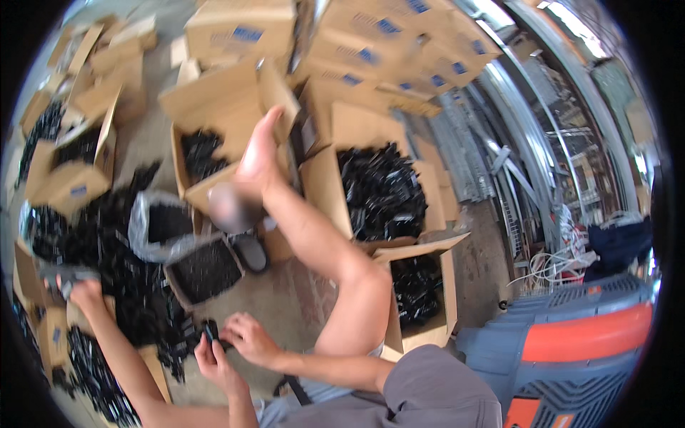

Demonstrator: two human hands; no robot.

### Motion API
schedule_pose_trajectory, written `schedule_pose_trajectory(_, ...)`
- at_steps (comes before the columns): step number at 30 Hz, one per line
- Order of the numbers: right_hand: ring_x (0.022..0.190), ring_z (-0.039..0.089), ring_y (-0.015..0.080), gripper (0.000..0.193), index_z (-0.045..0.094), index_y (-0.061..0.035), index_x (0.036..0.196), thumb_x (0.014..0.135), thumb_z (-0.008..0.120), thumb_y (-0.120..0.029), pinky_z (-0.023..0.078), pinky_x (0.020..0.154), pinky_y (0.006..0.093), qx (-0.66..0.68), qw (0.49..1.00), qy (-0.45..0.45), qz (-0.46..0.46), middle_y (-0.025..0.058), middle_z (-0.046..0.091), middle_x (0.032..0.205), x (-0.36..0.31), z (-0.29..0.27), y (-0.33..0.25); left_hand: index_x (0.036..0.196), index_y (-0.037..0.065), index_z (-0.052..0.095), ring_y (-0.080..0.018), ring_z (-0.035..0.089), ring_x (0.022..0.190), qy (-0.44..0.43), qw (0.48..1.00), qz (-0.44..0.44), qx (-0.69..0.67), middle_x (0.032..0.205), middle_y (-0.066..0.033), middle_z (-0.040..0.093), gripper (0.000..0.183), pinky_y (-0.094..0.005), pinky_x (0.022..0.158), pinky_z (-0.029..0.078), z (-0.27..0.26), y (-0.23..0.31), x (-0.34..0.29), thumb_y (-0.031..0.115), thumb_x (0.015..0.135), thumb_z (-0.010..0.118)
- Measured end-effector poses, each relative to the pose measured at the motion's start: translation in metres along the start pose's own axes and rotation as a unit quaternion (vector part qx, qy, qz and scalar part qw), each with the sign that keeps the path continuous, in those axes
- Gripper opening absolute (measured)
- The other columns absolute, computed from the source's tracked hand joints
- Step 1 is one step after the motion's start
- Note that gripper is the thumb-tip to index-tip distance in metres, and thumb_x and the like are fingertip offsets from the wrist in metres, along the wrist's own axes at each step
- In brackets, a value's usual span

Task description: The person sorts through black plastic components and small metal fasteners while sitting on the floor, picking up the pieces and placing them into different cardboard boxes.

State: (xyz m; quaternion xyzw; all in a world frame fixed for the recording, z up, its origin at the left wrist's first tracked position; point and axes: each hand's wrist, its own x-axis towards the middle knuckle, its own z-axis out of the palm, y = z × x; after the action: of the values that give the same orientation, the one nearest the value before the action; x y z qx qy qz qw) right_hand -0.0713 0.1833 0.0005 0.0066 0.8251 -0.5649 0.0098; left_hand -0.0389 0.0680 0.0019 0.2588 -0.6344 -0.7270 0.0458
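My left hand point(215, 362) is closed in a pinch, fingertips up, on a small black plastic piece point(210, 329). From the right, my right hand point(250, 339) reaches the same piece with thumb and fingers pressed together at its side. The part's exact kind is too small to make out. Just beyond the hands stands a bin point(203, 272) filled with small black bits. A loose heap of black plastic parts point(146, 299) spreads over the floor left of it.
My bare right foot point(258, 153) rests by an open carton point(207, 85). More cartons with black parts stand at centre point(321, 178) and near my right knee point(451, 285). A clear plastic bag point(143, 246) lies behind the bin. A blue-and-orange plastic case point(578, 342) stands right.
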Motion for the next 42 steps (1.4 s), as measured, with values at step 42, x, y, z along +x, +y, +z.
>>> schedule_pose_trajectory(42, 0.097, 0.064, 0.0387, 0.02, 0.064, 0.0032, 0.104, 0.097, 0.064, -0.016, 0.051, 0.086, 0.045, 0.099, 0.994, 0.039, -0.017, 0.0176, 0.065, 0.1, -0.013, -0.017, -0.022, 0.133, -0.006, 0.058, -0.0225, 0.066, 0.109, -0.063, 0.996, 0.057, 0.038, 0.125, -0.0176, 0.068, 0.031, -0.0338, 0.096, 0.055, 0.011, 0.031, -0.009, 0.004, 0.104, 0.058)
